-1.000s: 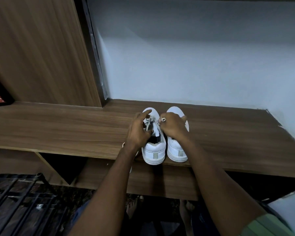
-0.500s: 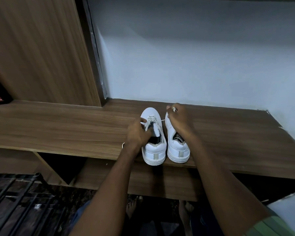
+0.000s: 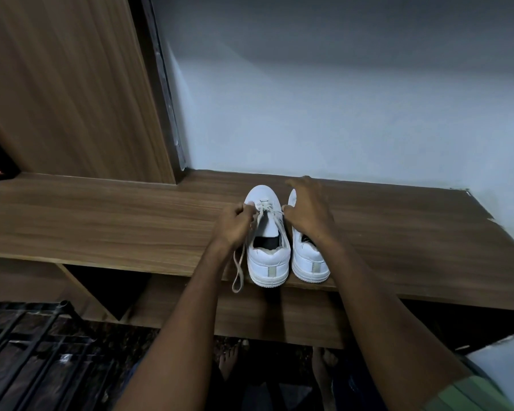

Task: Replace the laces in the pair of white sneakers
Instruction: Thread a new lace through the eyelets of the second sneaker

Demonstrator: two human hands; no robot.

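Note:
Two white sneakers stand side by side on the wooden shelf (image 3: 131,232), heels toward me. The left sneaker (image 3: 269,262) has a loosened white lace (image 3: 264,209) across its lowest eyelets. My left hand (image 3: 235,225) grips the lace at the shoe's left side with curled fingers, and a loop of it (image 3: 237,274) hangs over the shelf's front edge. My right hand (image 3: 307,212) lies over the right sneaker (image 3: 310,265) and hides its front. Its thumb pinches a lace strand beside the left sneaker's eyelets, while its index finger points forward.
A wooden cabinet panel (image 3: 72,93) rises at the left and a white wall (image 3: 339,99) stands behind the shelf. A black metal rack (image 3: 27,351) sits low at the left. Bare feet (image 3: 229,360) rest on the dark floor below.
My right hand pulled the lace toward the toes, then came back down beside the eyelets. A lace loop now hangs over the shelf edge under my left hand.

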